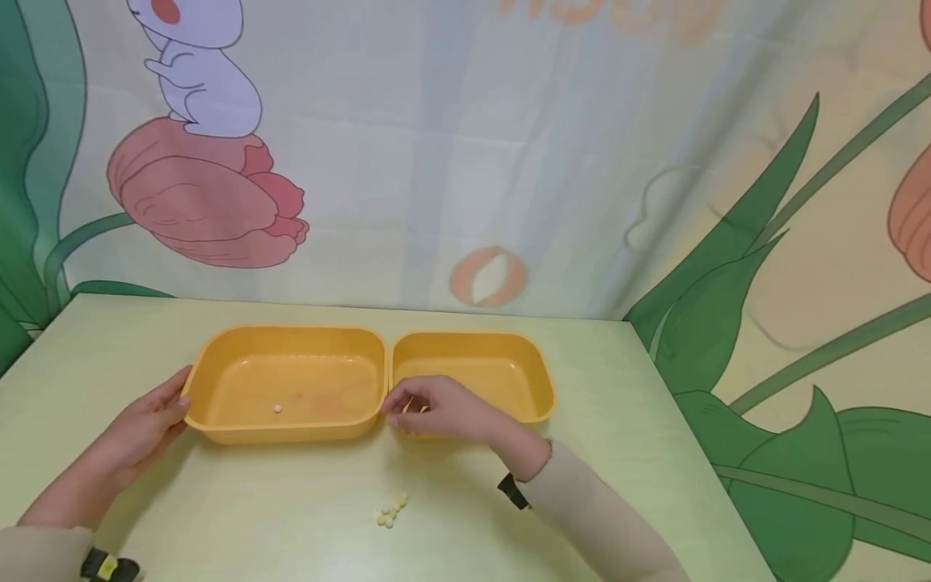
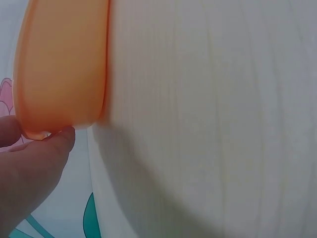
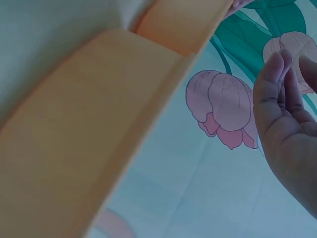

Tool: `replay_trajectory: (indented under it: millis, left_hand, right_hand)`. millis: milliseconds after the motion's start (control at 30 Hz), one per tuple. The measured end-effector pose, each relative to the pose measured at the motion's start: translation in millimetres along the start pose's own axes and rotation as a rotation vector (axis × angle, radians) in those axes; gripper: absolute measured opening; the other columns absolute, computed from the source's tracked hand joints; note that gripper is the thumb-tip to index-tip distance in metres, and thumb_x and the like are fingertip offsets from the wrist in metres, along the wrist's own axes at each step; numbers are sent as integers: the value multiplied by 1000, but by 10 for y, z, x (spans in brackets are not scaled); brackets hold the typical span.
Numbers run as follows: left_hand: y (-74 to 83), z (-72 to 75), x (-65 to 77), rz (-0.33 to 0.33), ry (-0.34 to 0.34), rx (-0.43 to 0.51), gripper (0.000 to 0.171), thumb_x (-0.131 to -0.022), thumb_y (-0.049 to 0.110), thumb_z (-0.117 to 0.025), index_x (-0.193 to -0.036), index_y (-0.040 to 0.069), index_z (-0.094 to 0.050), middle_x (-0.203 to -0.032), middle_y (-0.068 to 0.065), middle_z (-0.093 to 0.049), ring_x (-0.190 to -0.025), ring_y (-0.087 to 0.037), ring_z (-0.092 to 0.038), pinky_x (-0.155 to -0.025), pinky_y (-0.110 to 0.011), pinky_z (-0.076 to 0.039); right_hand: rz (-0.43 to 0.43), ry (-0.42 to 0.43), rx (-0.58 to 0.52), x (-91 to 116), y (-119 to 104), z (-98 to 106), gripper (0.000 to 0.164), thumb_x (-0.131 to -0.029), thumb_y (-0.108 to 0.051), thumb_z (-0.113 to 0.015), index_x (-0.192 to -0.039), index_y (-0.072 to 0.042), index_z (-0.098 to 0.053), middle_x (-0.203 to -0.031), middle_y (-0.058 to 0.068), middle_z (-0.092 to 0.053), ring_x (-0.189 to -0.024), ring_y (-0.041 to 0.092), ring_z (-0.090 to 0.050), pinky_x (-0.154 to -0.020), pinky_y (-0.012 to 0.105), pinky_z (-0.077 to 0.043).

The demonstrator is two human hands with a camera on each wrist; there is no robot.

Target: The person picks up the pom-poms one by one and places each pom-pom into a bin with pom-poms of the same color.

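Left fingers on a yellow tray, right fingers by the seam

My left hand (image 1: pixel 141 428) grips the left tray (image 1: pixel 320 380) by its left end, fingers and thumb pinching the rim. My right hand (image 1: pixel 454 410) is at the near left corner of the right tray (image 1: pixel 473 372), its fingers loosely bent and the thumb apart from their tips; whether they touch the rim I cannot tell.

The two trays sit side by side, a narrow seam between them, set in from the far edge of the bench (image 1: pixel 618 501). A strip of bench runs behind them, and a wider stretch gives me room to the right and on the near side.

Both trays look like smooth, glossy plastic, with rounded corners and rolled rims. A small white pellet (image 1: pixel 278 409) lies in the left tray, towards its near wall. On the near side of the trays, a little cluster of yellow and white pellets (image 1: pixel 393 513) rests on the pale, faintly grained bench. Beyond the far edge hangs a softly creased cloth (image 1: pixel 378 162) printed with tulips.
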State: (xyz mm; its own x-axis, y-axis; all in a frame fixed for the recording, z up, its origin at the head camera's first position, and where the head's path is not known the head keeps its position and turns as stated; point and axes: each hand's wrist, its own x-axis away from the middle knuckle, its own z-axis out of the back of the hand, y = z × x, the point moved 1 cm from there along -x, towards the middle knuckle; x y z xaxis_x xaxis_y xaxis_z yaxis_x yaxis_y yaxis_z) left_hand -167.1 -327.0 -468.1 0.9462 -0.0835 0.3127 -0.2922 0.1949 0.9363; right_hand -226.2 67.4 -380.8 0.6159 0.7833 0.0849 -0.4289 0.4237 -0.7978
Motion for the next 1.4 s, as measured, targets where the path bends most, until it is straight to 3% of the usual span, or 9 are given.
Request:
replay_trajectory:
  millis: [333, 500, 733, 933, 1400]
  left_hand:
    - [-12, 5, -13, 13, 4, 5, 66, -114, 32, -23, -159, 11, 20, -166, -15, 25, -158, -38, 11, -123, -51, -9]
    - [-22, 22, -6, 9, 2, 2, 66, -114, 32, -23, -159, 12, 20, -166, -15, 25, -158, -38, 11, -123, -51, -10]
    - [-26, 26, -9, 28, 10, -1, 66, -114, 34, -24, -159, 13, 19, -167, -14, 24, -159, -37, 9, -122, -49, -13]
    - [-15, 7, -11, 22, 5, 9, 67, -114, 34, -25, -159, 13, 19, -167, -13, 25, -159, -36, 10, -122, -44, -13]
    - [-33, 10, -5, 21, 6, 19, 68, -113, 36, -26, -159, 13, 19, -167, -13, 24, -159, -36, 9, -122, -46, -12]
  right_hand:
    - [-148, -56, -62, 225, 305, -291, 19, -98, -10, -67, -112, 2, -70, -94, 17, -72, -68, 6, -59, -61, 14, -50]
    - [-209, -59, -20, 249, 407, -404, 12, -97, -9, -68, -106, -2, -73, -86, 3, -69, -68, 6, -59, -58, 13, -49]
    - [-251, -90, 80, 219, 474, -497, 5, -93, -6, -71, -97, -7, -74, -81, -3, -66, -70, 2, -54, -61, 12, -48]
    - [-313, -102, 121, 192, 517, -577, 3, -91, -10, -75, -90, -12, -72, -71, -10, -57, -60, 2, -49, -54, 12, -41]
    - [-251, -115, 224, 185, 478, -625, 11, -85, -5, -79, -92, -9, -72, -68, -10, -52, -62, 0, -45, -61, 12, -38]
